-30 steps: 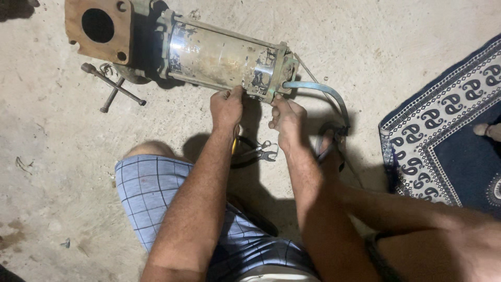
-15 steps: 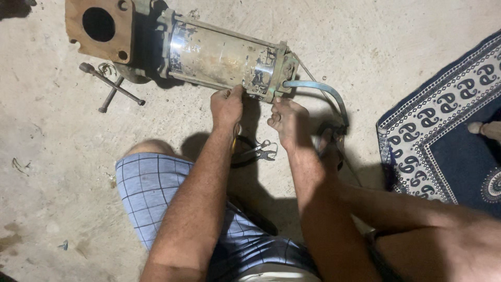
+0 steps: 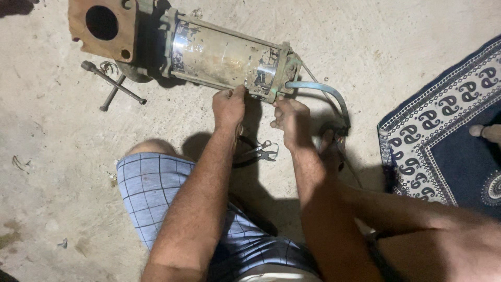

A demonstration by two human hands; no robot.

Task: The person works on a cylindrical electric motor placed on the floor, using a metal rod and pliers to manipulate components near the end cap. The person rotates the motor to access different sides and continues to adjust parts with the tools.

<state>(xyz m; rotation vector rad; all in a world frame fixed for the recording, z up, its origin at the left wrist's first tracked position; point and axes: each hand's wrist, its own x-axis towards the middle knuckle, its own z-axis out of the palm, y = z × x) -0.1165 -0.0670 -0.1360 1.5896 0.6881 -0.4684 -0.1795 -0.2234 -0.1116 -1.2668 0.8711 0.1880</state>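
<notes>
A worn cylindrical pump motor [image 3: 224, 57] lies on its side on the concrete floor, with a rusty square flange [image 3: 104, 26] at its left end. My left hand [image 3: 228, 107] grips the lower edge of the casing near the right-hand end band. Just to the right, my right hand [image 3: 291, 117] has its fingers pinched on the lower rim of the end cap [image 3: 284, 70]; whether a small part sits between the fingertips is hidden. A grey-blue cable [image 3: 321, 90] curves out of the end cap toward the floor on the right.
A cross-shaped wrench [image 3: 112, 84] lies on the floor left of the motor. Pliers [image 3: 261, 151] rest between my forearms. A dark blue patterned rug [image 3: 443, 141] covers the right side, with another person's foot [image 3: 488, 131] on it. My knee in checked shorts [image 3: 151, 183] is below.
Both hands stay at the motor's right end; the right hand's fingers have shifted slightly against the end cap. The view has drifted a little.
</notes>
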